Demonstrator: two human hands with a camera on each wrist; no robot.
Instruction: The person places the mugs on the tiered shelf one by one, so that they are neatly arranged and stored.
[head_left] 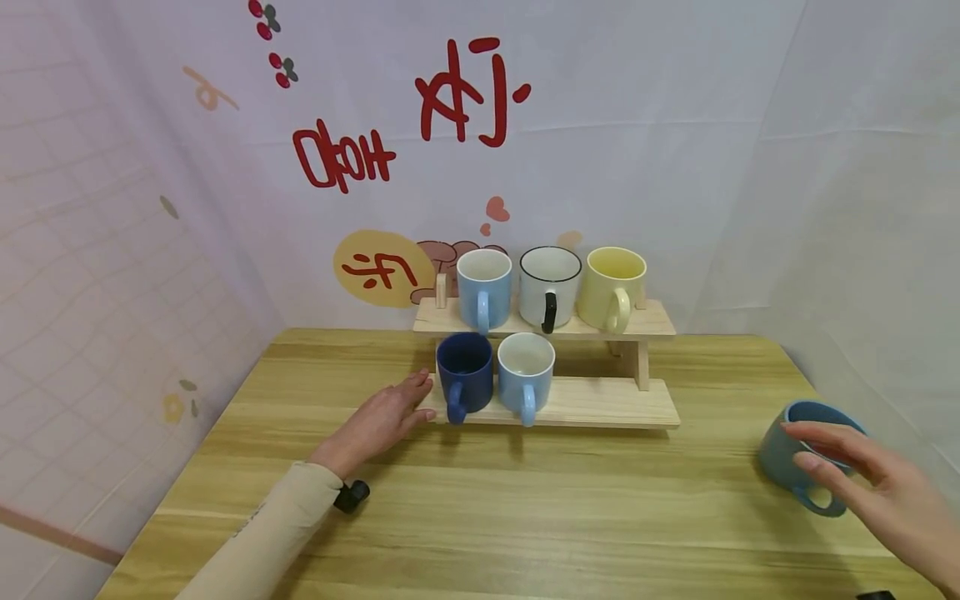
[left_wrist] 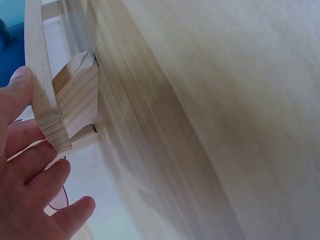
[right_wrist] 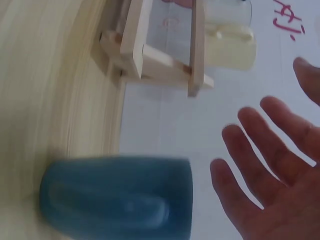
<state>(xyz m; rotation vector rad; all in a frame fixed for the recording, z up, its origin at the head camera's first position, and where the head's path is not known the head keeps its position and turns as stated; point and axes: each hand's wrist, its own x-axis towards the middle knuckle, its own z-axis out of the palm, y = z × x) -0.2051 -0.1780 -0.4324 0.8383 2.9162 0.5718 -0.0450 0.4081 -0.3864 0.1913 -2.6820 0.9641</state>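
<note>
My left hand (head_left: pixel 380 423) rests against the left end of a two-tier wooden shelf (head_left: pixel 611 404). In the left wrist view its thumb (left_wrist: pixel 19 90) touches the lower board, and the other fingers spread around the board's end. Right beside that hand, a dark blue mug (head_left: pixel 476 387) stands on the lower tier. At the right, my right hand (head_left: pixel 888 487) hovers by the rim of a teal mug (head_left: pixel 782 454), which stands upright on the table with its handle towards me. The right wrist view shows those fingers (right_wrist: pixel 250 145) spread apart, holding nothing.
A light blue mug (head_left: pixel 517 383) sits beside the dark blue one. On the upper tier are another light blue mug (head_left: pixel 470 300), a white mug with a black rim (head_left: pixel 536 296) and a yellow mug (head_left: pixel 597 296). A printed cloth (head_left: pixel 637 125) hangs behind the wooden table (head_left: pixel 525 517).
</note>
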